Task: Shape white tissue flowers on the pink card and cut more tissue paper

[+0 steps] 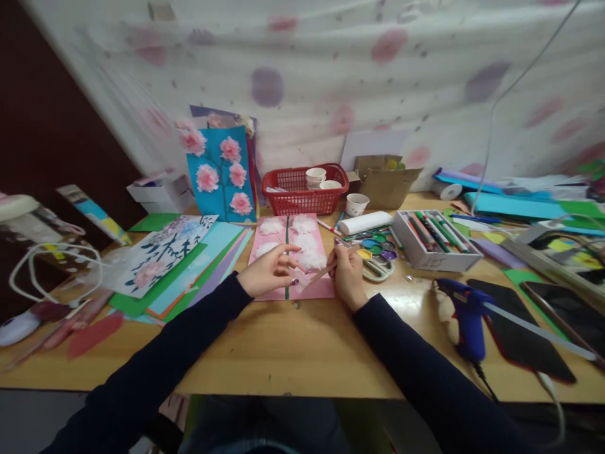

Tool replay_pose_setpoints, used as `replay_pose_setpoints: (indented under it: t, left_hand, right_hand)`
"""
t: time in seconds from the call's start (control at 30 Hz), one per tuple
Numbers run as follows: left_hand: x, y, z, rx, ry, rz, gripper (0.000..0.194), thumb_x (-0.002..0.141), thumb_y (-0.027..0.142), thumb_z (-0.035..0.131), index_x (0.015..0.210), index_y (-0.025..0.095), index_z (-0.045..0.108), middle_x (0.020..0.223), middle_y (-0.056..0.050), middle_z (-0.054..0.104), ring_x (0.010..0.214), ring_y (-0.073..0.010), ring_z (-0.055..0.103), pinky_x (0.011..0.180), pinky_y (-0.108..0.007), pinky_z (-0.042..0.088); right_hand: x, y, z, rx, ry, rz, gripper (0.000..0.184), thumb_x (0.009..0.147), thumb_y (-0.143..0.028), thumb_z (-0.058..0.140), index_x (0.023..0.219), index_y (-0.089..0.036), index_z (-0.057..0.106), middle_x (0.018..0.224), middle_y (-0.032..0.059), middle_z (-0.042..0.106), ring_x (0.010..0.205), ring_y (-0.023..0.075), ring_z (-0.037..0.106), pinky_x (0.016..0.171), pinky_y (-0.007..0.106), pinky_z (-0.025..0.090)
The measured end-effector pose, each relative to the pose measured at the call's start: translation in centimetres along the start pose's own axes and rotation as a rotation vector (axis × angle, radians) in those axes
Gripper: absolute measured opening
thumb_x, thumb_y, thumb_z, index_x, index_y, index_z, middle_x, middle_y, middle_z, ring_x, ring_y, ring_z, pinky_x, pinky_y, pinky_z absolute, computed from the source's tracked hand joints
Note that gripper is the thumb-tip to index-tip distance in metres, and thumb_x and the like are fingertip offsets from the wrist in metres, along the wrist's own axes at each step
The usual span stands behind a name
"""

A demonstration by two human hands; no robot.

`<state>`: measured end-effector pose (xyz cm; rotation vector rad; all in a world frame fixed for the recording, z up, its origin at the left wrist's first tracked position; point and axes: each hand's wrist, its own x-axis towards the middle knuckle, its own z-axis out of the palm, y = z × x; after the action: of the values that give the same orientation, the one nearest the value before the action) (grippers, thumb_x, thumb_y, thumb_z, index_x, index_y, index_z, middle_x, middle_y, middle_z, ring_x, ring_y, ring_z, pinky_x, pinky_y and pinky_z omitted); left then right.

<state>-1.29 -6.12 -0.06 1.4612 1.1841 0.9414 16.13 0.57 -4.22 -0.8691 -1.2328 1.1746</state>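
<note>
A pink sheet [326, 291] lies on the table, with fluffy white tufts [309, 255] on both sides of a dark green strip [287, 293] down its middle. Over its lower left part hovers my left hand [271, 271], fingers apart and curved, with no held thing visible. On the sheet's right edge my right hand [347, 274] is closed round a thin, flat, pale brownish stick [322, 273]. The stick slants down left toward a thin whitish patch [302, 282] near my left fingertips. Whether its tip touches the patch I cannot tell.
At the right are a paint palette [378, 268], a box of markers [435, 258], a blue glue gun [466, 315] with its cord, and dark phones. Behind stand a red basket [302, 203] and a blue flower card [215, 170]. Coloured papers [189, 265] lie left.
</note>
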Motion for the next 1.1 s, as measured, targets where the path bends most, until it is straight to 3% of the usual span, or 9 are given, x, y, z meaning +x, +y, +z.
replay_pose_setpoints:
  t: [0.2, 0.37, 0.57, 0.73, 0.9, 1.1]
  left_hand:
    - [1.2, -1.4, 1.6, 0.062, 0.052, -0.046, 0.058, 0.063, 0.005, 0.064, 0.116, 0.016, 0.043, 0.069, 0.003, 0.063, 0.068, -0.012, 0.065, 0.073, -0.03, 0.05]
    - [1.2, -1.7, 1.9, 0.05, -0.059, -0.09, 0.056, 0.069, 0.007, 0.059, 0.121, 0.015, 0.038, 0.077, -0.003, 0.07, 0.074, -0.0162, 0.068, 0.069, -0.03, 0.051]
    - [1.1, -1.5, 1.8, -0.03, -0.148, -0.089, 0.036, 0.08, 0.014, 0.054, 0.115, 0.019, 0.046, 0.077, -0.005, 0.072, 0.078, -0.0194, 0.07, 0.071, -0.033, 0.051]
    - [0.9, -1.6, 1.7, -0.175, -0.167, -0.189, 0.055, 0.067, 0.009, 0.068, 0.115, 0.017, 0.042, 0.078, -0.006, 0.073, 0.068, -0.0183, 0.069, 0.058, -0.026, 0.049]
    - [0.8, -1.9, 1.8, -0.239, -0.137, -0.165, 0.054, 0.066, 0.004, 0.066, 0.112, 0.017, 0.041, 0.075, -0.004, 0.071, 0.076, -0.0188, 0.07, 0.06, -0.025, 0.049]
    - [1.0, -1.8, 2.1, -0.188, -0.091, -0.155, 0.05, 0.067, 0.001, 0.062, 0.111, 0.016, 0.043, 0.077, -0.004, 0.07, 0.076, -0.0173, 0.069, 0.064, -0.026, 0.05]
  right_hand:
    - [-0.2, 0.0, 0.1, 0.0, -0.06, 0.031, 0.049, 0.082, -0.048, 0.045, 0.043, -0.019, 0.047, 0.028, -0.0057, 0.036, 0.026, 0.0072, 0.032, 0.031, 0.02, 0.023]
    - [-0.2, -0.3, 0.1, -0.014, -0.07, 0.034, 0.048, 0.083, -0.048, 0.045, 0.044, -0.019, 0.047, 0.028, -0.0059, 0.035, 0.026, 0.007, 0.032, 0.03, 0.02, 0.022]
    - [-0.1, -0.4, 0.0, -0.049, -0.064, 0.035, 0.048, 0.083, -0.047, 0.045, 0.044, -0.019, 0.048, 0.029, -0.0057, 0.036, 0.027, 0.0071, 0.034, 0.031, 0.02, 0.024]
    - [0.3, -0.3, 0.0, 0.038, -0.015, 0.065, 0.044, 0.082, -0.044, 0.044, 0.045, -0.02, 0.045, 0.029, -0.0069, 0.034, 0.027, 0.007, 0.032, 0.03, 0.02, 0.023]
    - [1.2, -0.2, -0.5, 0.121, 0.137, 0.057, 0.038, 0.08, -0.036, 0.046, 0.045, -0.021, 0.042, 0.03, -0.0082, 0.031, 0.027, 0.0067, 0.029, 0.031, 0.021, 0.022]
    - [0.9, 0.1, -0.3, 0.133, 0.066, 0.074, 0.041, 0.081, -0.037, 0.047, 0.044, -0.02, 0.043, 0.03, -0.0077, 0.032, 0.028, 0.0068, 0.029, 0.031, 0.021, 0.02]
